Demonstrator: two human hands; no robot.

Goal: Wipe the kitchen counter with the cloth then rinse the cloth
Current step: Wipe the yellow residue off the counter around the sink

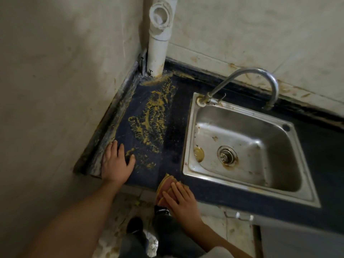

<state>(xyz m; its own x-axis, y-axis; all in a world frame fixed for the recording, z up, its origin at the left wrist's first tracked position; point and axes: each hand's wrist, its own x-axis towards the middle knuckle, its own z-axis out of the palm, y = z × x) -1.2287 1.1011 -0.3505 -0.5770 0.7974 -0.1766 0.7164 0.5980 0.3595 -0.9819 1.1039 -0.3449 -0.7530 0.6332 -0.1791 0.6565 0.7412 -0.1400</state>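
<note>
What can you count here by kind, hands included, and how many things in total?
Hands: 2 (left hand, right hand)
Cloths: 1 (cloth under the right hand)
Sinks: 1 (sink)
Taps: 1 (tap)
White pipes: 1 (pipe)
Total: 6

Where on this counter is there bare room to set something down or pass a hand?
Bare: the counter strip between the yellow smear and the sink rim, and the stretch right of the sink. Crowded: the left part, with the smear, the left hand flat on the counter, and the right hand pressing the cloth at the front edge.
</note>
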